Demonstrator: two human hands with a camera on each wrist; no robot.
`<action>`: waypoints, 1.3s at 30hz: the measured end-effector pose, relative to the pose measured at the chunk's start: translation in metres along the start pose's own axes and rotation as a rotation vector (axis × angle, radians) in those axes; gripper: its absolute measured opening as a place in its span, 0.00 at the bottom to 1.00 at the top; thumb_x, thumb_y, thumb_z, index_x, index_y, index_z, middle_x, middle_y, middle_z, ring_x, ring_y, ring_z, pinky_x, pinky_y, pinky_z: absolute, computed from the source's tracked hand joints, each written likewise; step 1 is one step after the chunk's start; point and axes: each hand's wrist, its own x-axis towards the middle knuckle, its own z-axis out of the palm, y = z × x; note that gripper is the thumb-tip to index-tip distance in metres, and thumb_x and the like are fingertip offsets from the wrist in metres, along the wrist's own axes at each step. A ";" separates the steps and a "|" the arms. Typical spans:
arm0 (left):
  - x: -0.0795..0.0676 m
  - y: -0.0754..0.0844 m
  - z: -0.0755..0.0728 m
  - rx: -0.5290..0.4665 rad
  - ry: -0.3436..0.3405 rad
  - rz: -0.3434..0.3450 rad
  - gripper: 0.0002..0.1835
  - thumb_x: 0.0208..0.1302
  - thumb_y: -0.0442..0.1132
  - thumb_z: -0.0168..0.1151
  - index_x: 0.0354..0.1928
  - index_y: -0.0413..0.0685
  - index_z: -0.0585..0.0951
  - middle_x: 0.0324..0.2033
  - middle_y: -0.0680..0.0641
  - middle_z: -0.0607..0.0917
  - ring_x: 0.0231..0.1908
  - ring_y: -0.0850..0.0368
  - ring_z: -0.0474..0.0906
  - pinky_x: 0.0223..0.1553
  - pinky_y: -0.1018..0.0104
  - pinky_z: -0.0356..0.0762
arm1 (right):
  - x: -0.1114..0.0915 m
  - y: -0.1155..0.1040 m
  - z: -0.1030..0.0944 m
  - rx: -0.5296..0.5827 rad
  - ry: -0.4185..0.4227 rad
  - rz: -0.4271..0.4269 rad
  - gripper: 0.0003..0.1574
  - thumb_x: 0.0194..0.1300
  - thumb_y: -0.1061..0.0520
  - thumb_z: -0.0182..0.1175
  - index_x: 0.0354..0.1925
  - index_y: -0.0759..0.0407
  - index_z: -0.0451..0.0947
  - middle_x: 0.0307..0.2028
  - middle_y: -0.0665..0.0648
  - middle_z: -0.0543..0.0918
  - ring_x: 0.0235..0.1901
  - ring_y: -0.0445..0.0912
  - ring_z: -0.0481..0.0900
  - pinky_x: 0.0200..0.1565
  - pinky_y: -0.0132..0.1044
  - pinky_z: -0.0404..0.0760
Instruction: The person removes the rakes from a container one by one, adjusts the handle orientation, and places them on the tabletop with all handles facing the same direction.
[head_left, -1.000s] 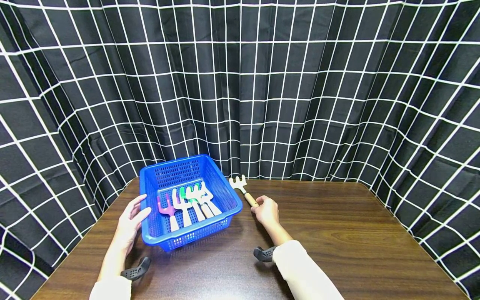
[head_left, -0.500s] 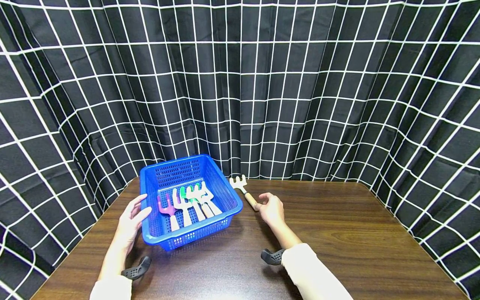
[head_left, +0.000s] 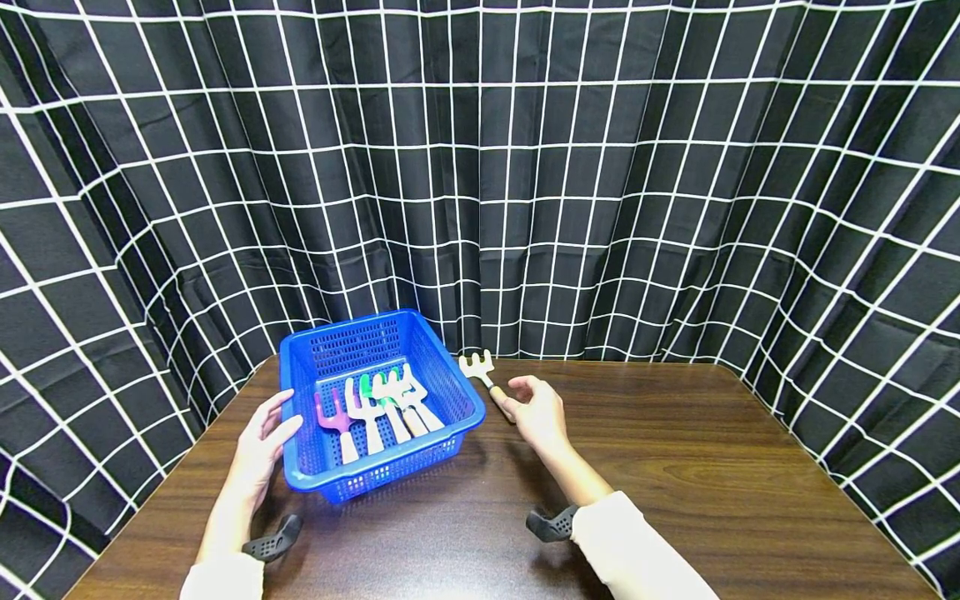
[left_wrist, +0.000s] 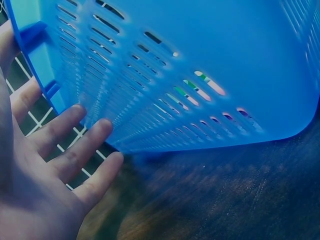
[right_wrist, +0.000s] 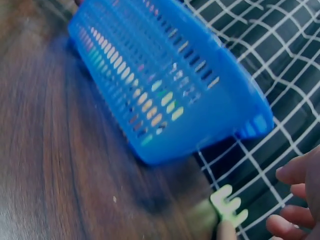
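Observation:
My left hand (head_left: 258, 442) holds the left rim of a blue perforated plastic basket (head_left: 450, 387), thumb and forefinger over the edge. In the left wrist view, other fingers (left_wrist: 95, 137) lie against its outer wall. Inside the basket, a pink garden hand fork (head_left: 337, 417), green-tined forks and several pale forks lie side by side, handles toward me. To the right of the basket, a cream-tined hand fork (head_left: 477, 365) with a wooden handle lies on the table. My right hand (head_left: 542, 414) hovers at its handle end, fingers loosely parted, thumb overlapping the handle.
The brown wooden table (head_left: 675, 450) extends to the right of my right hand. Behind it hangs a black curtain (head_left: 570, 183) with a white grid, close to the cream fork's tines. Black wrist bands (head_left: 273, 537) sit on both forearms.
My right hand has let go of the cream fork's wooden handle and drawn slightly right, fingers parting. The fork stays in place. My left hand and the basket have hardly moved.

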 end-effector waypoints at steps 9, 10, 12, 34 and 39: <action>0.001 -0.002 0.000 0.003 0.007 -0.008 0.26 0.72 0.35 0.55 0.69 0.41 0.62 0.48 0.60 0.78 0.44 0.67 0.79 0.42 0.67 0.80 | -0.002 -0.020 0.002 0.102 0.018 -0.069 0.15 0.55 0.61 0.68 0.42 0.62 0.82 0.36 0.63 0.82 0.32 0.50 0.80 0.37 0.44 0.77; 0.001 -0.002 -0.001 0.006 0.006 -0.008 0.26 0.72 0.35 0.55 0.69 0.40 0.62 0.48 0.60 0.78 0.44 0.66 0.79 0.42 0.67 0.80 | -0.003 -0.022 0.002 0.117 0.018 -0.076 0.15 0.54 0.61 0.68 0.43 0.62 0.82 0.37 0.63 0.83 0.32 0.50 0.81 0.38 0.44 0.77; 0.001 -0.003 -0.001 0.007 0.003 -0.009 0.27 0.72 0.36 0.55 0.69 0.40 0.62 0.48 0.60 0.77 0.45 0.67 0.79 0.43 0.67 0.80 | -0.004 -0.026 0.003 0.151 0.019 -0.104 0.17 0.54 0.63 0.68 0.44 0.62 0.81 0.38 0.63 0.82 0.32 0.50 0.81 0.38 0.44 0.78; 0.003 -0.007 -0.002 -0.007 -0.001 0.008 0.28 0.72 0.35 0.56 0.69 0.39 0.61 0.53 0.52 0.76 0.46 0.65 0.79 0.43 0.67 0.80 | -0.008 -0.068 0.026 0.218 -0.153 -0.232 0.27 0.57 0.60 0.69 0.55 0.62 0.76 0.47 0.64 0.81 0.38 0.53 0.84 0.37 0.45 0.82; 0.002 -0.005 -0.001 -0.005 0.004 0.012 0.26 0.71 0.33 0.55 0.69 0.40 0.62 0.51 0.56 0.77 0.45 0.66 0.79 0.42 0.67 0.80 | -0.006 -0.073 0.029 0.182 -0.184 -0.226 0.28 0.56 0.57 0.69 0.56 0.59 0.76 0.48 0.64 0.80 0.39 0.53 0.83 0.34 0.42 0.81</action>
